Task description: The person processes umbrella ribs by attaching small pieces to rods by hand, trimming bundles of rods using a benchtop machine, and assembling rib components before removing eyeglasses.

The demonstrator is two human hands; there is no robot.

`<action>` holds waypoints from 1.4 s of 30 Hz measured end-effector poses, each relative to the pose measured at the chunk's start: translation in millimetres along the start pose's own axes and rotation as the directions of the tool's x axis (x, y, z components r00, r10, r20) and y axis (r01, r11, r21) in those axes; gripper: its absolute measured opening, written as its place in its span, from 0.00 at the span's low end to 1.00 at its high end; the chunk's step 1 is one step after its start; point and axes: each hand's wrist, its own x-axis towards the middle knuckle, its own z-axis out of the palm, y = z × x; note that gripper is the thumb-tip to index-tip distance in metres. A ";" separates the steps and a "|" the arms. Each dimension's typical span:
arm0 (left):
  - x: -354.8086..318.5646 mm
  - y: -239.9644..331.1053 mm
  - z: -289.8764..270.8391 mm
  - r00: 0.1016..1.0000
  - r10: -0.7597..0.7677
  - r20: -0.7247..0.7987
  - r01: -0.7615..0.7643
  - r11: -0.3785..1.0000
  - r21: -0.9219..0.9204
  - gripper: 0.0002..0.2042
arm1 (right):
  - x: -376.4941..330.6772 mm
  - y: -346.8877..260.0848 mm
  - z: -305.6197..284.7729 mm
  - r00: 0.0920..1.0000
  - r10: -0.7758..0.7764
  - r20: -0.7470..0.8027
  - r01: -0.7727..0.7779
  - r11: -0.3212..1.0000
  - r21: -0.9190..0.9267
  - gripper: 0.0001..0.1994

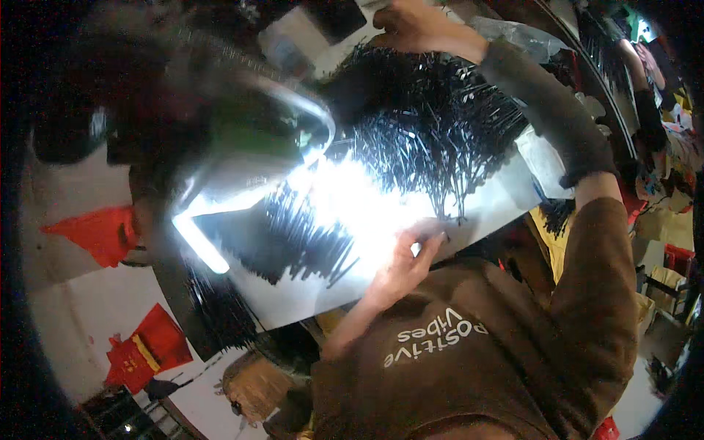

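Note:
My left hand (403,265) is at the near edge of a white table (297,309), its thumb and forefinger pinched together. What lies between those fingertips is too small to make out. Just beyond it spreads a big heap of thin black strips (440,121), some ends reaching toward my fingers. My right hand (422,28) is stretched across to the far side of the heap, fingers curled down; whatever they hold is hidden. A second bunch of thin black strips (308,231) lies left of a strong glare on the tabletop.
A lit lamp or machine frame (202,246) stands over the table's left part, blurred. Clear plastic wrap (524,38) lies at the far right, with a white container (544,158) beside my right forearm. Red cloth-like pieces (150,348) lie at the left. Another person's arm (645,103) shows far right.

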 end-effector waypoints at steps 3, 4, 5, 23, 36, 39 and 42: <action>-10.5 7.3 -8.5 0.994 0.111 0.001 -0.111 0.992 0.061 0.10 | -48.4 -5.7 2.7 0.975 -0.203 -0.086 0.190 0.973 -0.131 0.19; -17.7 8.2 -15.8 0.985 0.165 -0.041 -0.160 0.982 0.099 0.11 | -66.0 -22.3 0.9 0.988 -0.156 -0.020 0.156 0.987 -0.036 0.18; -24.8 4.9 -21.1 0.987 0.152 -0.044 -0.148 0.986 0.078 0.11 | -87.0 -36.6 0.0 0.993 -0.100 0.057 0.098 0.994 0.047 0.18; -74.3 -40.6 -39.1 0.834 0.207 -0.512 -0.018 0.937 0.349 0.07 | -185.2 -90.5 93.1 0.917 -0.393 0.070 0.392 0.920 0.023 0.15; -92.6 -49.8 -49.8 0.765 0.247 -0.595 0.040 0.904 0.426 0.07 | -185.9 -133.8 89.9 0.964 -0.264 -0.020 0.265 0.962 0.070 0.09; -91.0 -52.3 -47.4 0.754 0.272 -0.597 0.037 0.891 0.452 0.07 | -203.9 -137.0 104.1 0.986 -0.166 -0.023 0.167 0.984 0.063 0.13; -79.0 -50.0 -46.2 0.770 0.318 -0.553 -0.020 0.879 0.477 0.07 | -198.2 -161.1 115.5 0.997 0.032 -0.067 -0.030 0.999 0.035 0.23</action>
